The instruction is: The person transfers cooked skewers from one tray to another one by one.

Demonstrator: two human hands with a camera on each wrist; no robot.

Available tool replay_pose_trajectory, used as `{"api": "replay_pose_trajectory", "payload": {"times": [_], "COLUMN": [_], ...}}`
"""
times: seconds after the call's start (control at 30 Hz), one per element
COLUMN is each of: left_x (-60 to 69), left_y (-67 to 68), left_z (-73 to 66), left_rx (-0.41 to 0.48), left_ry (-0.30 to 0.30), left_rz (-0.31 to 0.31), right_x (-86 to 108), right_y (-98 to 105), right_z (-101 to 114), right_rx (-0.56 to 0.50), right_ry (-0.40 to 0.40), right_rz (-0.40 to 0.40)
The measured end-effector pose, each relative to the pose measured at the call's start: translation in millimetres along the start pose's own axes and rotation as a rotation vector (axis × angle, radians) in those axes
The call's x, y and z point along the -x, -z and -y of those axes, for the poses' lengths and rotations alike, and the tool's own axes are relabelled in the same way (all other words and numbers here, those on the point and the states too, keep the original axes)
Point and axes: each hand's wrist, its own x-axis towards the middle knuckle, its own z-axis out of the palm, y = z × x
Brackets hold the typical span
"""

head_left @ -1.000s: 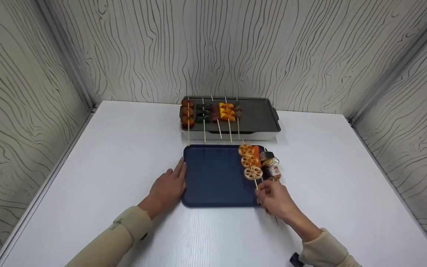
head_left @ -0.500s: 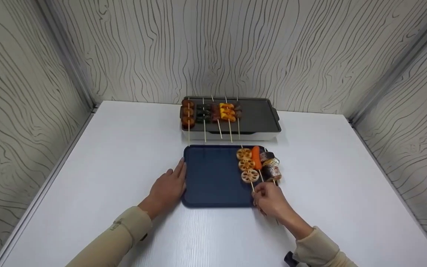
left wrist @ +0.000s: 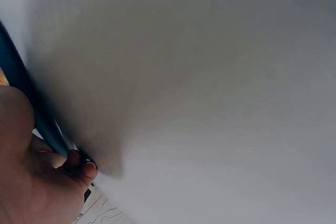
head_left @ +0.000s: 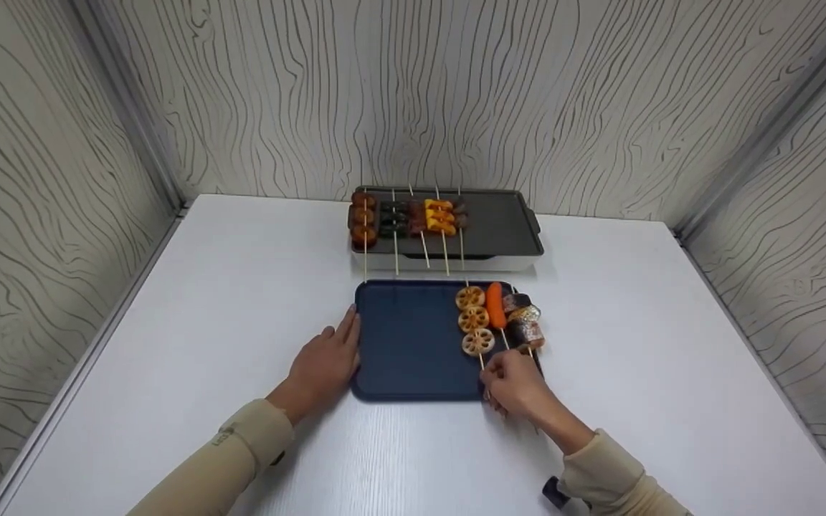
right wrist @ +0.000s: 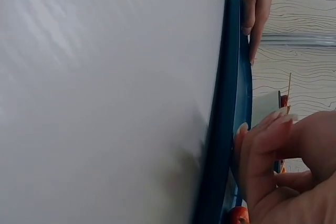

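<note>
In the head view, my right hand [head_left: 517, 383] pinches the stick of a lotus root skewer [head_left: 473, 319] over the right part of a dark blue tray [head_left: 413, 395]. An orange sausage skewer [head_left: 496, 304] lies just right of the lotus slices. Beyond it, at the tray's right edge, is a skewer of dark and silvery rolled pieces [head_left: 525, 326]. My left hand [head_left: 323, 365] holds the tray's left rim, its index finger stretched along it. Curled fingertips [left wrist: 84, 169] show by the rim in the left wrist view. The right wrist view does not show the pinched stick.
Behind the tray stands a dark grill plate [head_left: 499, 222] on a white base. Several skewers lie on its left part, including yellow pieces [head_left: 440, 217] and brown balls [head_left: 363, 216]. Their sticks reach over the front edge. Patterned walls [head_left: 413, 93] enclose the white table [head_left: 269, 244].
My right hand has moved left with the lotus root skewer, which has come down beside the sausage skewer and uncovered it. The left hand and tray have stayed in place.
</note>
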Motion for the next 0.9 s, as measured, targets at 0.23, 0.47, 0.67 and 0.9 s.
{"api": "replay_pose_trajectory", "payload": {"times": [0.23, 0.47, 0.67, 0.9], "left_x": [-0.1, 0.2, -1.5, -1.8], "left_y": [-1.3, -1.0, 0.4, 0.8], "left_z": [0.4, -0.6, -0.2, 0.2], "left_rx": [-0.037, -0.057, -0.043, -0.018], "left_ry": [-0.010, -0.019, 0.008, 0.016], "left_rz": [-0.020, -0.049, 0.014, 0.046], "right_x": [-3.8, -6.8, -7.8, -8.0], "right_y": [-1.2, -2.5, -0.5, 3.1], "right_z": [5.2, 5.9, 5.8, 6.0], "right_rx": [0.117, 0.206, 0.253, 0.239], "right_ry": [0.026, 0.007, 0.021, -0.010], "right_rz": [-0.017, -0.035, -0.031, -0.001]}}
